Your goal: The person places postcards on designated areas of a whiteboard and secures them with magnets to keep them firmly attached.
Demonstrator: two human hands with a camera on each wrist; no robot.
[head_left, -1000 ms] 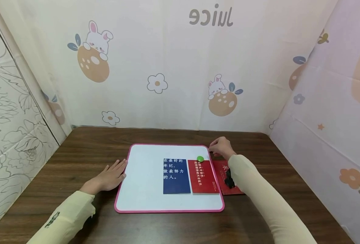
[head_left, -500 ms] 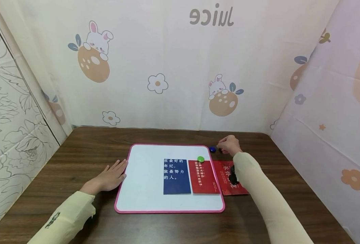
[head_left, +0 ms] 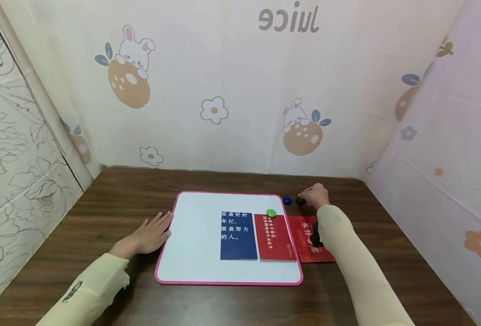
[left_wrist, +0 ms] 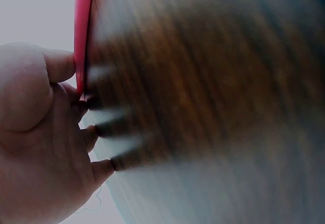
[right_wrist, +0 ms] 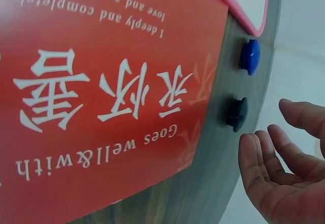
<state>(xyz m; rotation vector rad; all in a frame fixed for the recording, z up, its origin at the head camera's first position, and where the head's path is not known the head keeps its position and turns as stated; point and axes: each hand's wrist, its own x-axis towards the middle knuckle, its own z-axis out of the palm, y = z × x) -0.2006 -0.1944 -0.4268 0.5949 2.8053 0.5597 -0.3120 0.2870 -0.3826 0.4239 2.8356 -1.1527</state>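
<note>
A whiteboard (head_left: 191, 244) with a pink rim lies on the table, and my left hand (head_left: 148, 235) rests at its left edge with fingers extended. In the left wrist view those fingertips (left_wrist: 104, 169) reach the tabletop beside the pink rim. On the board are a blue card (head_left: 238, 246) and a red card (head_left: 279, 246), with a green round magnet (head_left: 271, 213) at the red card's top. Past the top right corner sit a blue magnet (head_left: 287, 199) and a black magnet (right_wrist: 237, 115). My right hand (head_left: 317, 195) is right by the black one, thumb and fingers apart and nothing between them.
Another red card (right_wrist: 127, 148) with white lettering lies right of the board, partly under the right forearm in the head view. The brown wooden table (head_left: 224, 308) ends at a patterned curtain (head_left: 244, 145) behind, with more curtain along both sides.
My right hand has moved right from the board's top right corner, uncovering the blue magnet and then the black one. My left hand stays at the board's edge. The head view has shifted slightly.
</note>
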